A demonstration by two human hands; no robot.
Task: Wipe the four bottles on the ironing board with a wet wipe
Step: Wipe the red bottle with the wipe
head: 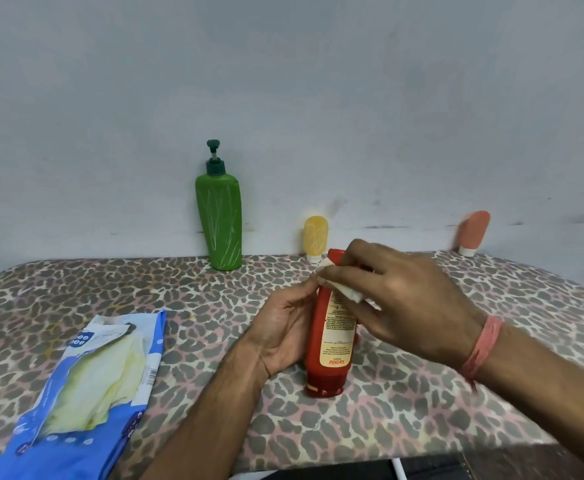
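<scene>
A red bottle (330,344) with a cream label is held above the leopard-print ironing board (405,403), cap end toward me. My left hand (280,330) grips its left side. My right hand (394,296) presses a folded white wet wipe (344,289) against the bottle's upper part. A tall green pump bottle (219,216) stands at the back against the wall. To its right stands a small yellow bottle (315,239) upside down on its white cap. A small orange bottle (474,232) leans at the back right on its cap.
An opened blue wet-wipe pack (86,386) lies on the board's front left, with pale wipes showing through its flap. A grey wall (283,81) runs right behind the bottles. The board's front edge is close to me.
</scene>
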